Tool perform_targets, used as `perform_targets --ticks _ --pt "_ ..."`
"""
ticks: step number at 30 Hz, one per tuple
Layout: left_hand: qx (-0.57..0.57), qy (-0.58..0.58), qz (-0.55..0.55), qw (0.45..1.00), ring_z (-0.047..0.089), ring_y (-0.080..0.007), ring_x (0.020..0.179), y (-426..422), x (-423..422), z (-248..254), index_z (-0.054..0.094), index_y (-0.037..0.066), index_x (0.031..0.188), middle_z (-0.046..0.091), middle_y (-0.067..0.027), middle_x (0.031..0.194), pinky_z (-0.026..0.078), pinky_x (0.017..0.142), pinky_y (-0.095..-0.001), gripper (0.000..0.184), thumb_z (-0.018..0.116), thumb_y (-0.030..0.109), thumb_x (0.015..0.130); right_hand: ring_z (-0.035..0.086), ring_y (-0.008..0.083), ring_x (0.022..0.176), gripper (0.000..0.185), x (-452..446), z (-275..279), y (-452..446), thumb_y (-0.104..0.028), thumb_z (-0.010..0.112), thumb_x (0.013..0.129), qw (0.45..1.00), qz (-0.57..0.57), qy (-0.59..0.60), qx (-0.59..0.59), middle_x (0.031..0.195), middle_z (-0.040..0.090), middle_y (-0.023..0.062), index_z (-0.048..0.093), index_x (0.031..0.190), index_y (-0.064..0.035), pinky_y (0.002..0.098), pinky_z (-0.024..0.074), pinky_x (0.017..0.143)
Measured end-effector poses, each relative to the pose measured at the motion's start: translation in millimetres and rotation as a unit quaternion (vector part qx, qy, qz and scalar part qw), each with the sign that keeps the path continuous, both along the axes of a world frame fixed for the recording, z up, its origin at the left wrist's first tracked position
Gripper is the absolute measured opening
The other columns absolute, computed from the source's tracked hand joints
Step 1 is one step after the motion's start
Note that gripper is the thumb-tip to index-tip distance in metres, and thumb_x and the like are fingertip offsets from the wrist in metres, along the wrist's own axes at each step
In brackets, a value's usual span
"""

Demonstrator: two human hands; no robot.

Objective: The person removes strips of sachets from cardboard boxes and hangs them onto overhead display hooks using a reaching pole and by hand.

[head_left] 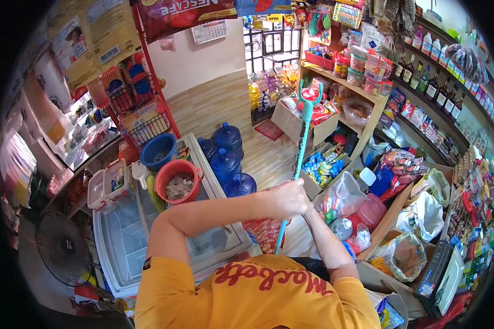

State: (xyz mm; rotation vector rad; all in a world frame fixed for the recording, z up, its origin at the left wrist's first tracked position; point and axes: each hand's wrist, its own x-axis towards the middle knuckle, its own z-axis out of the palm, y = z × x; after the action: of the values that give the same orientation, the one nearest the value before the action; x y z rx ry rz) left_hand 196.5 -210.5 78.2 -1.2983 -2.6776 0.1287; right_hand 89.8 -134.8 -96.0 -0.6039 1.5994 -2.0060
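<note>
In the middle of the scene, I have my left grip [287,200] clenched around a long teal pole with a forked far end [303,137]. My right grip [307,210] meets it just to the right, mostly hidden behind the left one, so I cannot tell whether it too is closed on the pole. The pole runs at a tilt, its fork far and slightly right, its lower end near the hem of the yellow short-sleeved shirt with red lettering [258,290] at the near edge. In my view the fork overlaps an open brown cardboard box [291,127] filled with red packets; I cannot judge whether they touch.

To the left, a pale glass-topped chest [123,230] carries a round red plastic bucket [168,169] with coins in it and, just beyond that, a round blue plastic basin [158,143]. Between this chest and the pole, large translucent blue water jugs [225,160] stand on the wood-patterned floor [269,159].

On the right, near my right forearm, lie a stuffed clear plastic bag [340,194] and a pink plastic tub [370,213]. Farther right, dark-labelled glass bottles [432,88] line a dark shelf [422,97].
</note>
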Motion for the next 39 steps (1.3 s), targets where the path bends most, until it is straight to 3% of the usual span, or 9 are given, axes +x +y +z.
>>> perform_targets --ticks 4,7,9,11,14,23,26,30,39 --pt "-0.007 0.076 -0.022 0.997 0.054 -0.0195 0.087 -2 44 -12 0.059 0.010 0.081 0.058 -0.0051 0.084 0.036 0.082 -0.0367 0.017 0.060 0.020 0.067 0.056 0.0091 0.063 0.006 3 37 7 0.002 0.058 0.075 0.997 -0.027 -0.029 -0.059 0.068 0.060 0.0030 0.061 0.079 -0.0019 0.0244 0.0458 0.056" --pt "0.128 0.165 -0.053 0.977 0.050 -0.0172 0.098 -18 80 -31 0.055 0.009 0.090 0.054 -0.0064 0.093 0.038 0.081 -0.0386 0.021 0.058 0.020 0.073 0.057 0.0098 0.062 0.003 2 61 19 -0.002 0.061 0.076 0.993 -0.026 -0.040 -0.112 0.073 0.062 0.0047 0.060 0.079 -0.0024 0.0250 0.0474 0.057" --pt "0.184 0.022 0.042 0.982 0.053 -0.0217 0.099 -30 104 -85 0.055 0.007 0.100 0.055 -0.0094 0.102 0.042 0.080 -0.0389 0.027 0.057 0.022 0.077 0.057 0.0093 0.063 0.004 -1 58 27 -0.001 0.063 0.074 0.998 -0.040 0.040 -0.041 0.072 0.062 0.0038 0.061 0.077 -0.0013 0.0236 0.0461 0.058" --pt "0.216 -0.286 0.133 0.924 0.057 -0.0292 0.095 -39 123 -111 0.055 0.009 0.107 0.057 -0.0136 0.105 0.046 0.074 -0.0395 0.031 0.056 0.024 0.079 0.054 0.0074 0.064 0.006 7 55 35 -0.001 0.066 0.072 0.997 -0.030 0.065 -0.020 0.070 0.061 0.0013 0.062 0.077 -0.0004 0.0228 0.0445 0.058" --pt "0.082 -0.439 0.264 0.855 0.059 -0.0349 0.086 -55 135 -144 0.053 0.013 0.112 0.061 -0.0169 0.096 0.047 0.067 -0.0417 0.037 0.057 0.026 0.078 0.054 0.0068 0.064 0.005 5 42 39 0.000 0.065 0.073 0.997 -0.036 0.073 -0.006 0.070 0.061 0.0006 0.062 0.078 0.0005 0.0221 0.0440 0.058" --pt "0.122 -0.425 0.407 0.799 0.061 -0.0315 0.083 -30 122 -135 0.064 0.008 0.083 0.065 -0.0119 0.084 0.047 0.069 -0.0418 0.022 0.058 0.029 0.077 0.044 0.0050 0.055 0.008 -13 37 18 0.003 0.059 0.071 0.996 -0.059 0.068 -0.012 0.060 0.049 -0.0047 0.054 0.069 -0.0030 0.0225 0.0360 0.049" --pt "0.199 -0.398 0.336 0.830 0.060 -0.0332 0.082 -38 113 -161 0.062 0.008 0.097 0.063 -0.0164 0.083 0.047 0.069 -0.0404 0.028 0.055 0.028 0.080 0.046 0.0066 0.062 0.009 -19 29 19 0.007 0.053 0.068 0.993 -0.069 0.092 -0.028 0.065 0.051 -0.0027 0.056 0.071 -0.0015 0.0232 0.0383 0.056" --pt "0.334 -0.561 0.283 0.703 0.060 -0.0343 0.083 -67 145 -182 0.063 0.003 0.097 0.064 -0.0172 0.088 0.047 0.071 -0.0403 0.030 0.057 0.026 0.078 0.052 0.0079 0.067 0.024 -12 69 38 0.010 0.046 0.067 0.988 -0.093 0.121 -0.019 0.071 0.059 0.0012 0.063 0.081 0.0019 0.0227 0.0426 0.064" --pt "0.245 -0.489 0.339 0.766 0.062 -0.0276 0.083 -47 153 -123 0.062 -0.001 0.098 0.065 -0.0166 0.088 0.047 0.071 -0.0386 0.032 0.057 0.025 0.079 0.052 0.0096 0.067 0.029 -17 77 45 0.009 0.043 0.064 0.981 -0.109 0.158 -0.011 0.071 0.059 0.0030 0.065 0.082 0.0024 0.0241 0.0417 0.064"
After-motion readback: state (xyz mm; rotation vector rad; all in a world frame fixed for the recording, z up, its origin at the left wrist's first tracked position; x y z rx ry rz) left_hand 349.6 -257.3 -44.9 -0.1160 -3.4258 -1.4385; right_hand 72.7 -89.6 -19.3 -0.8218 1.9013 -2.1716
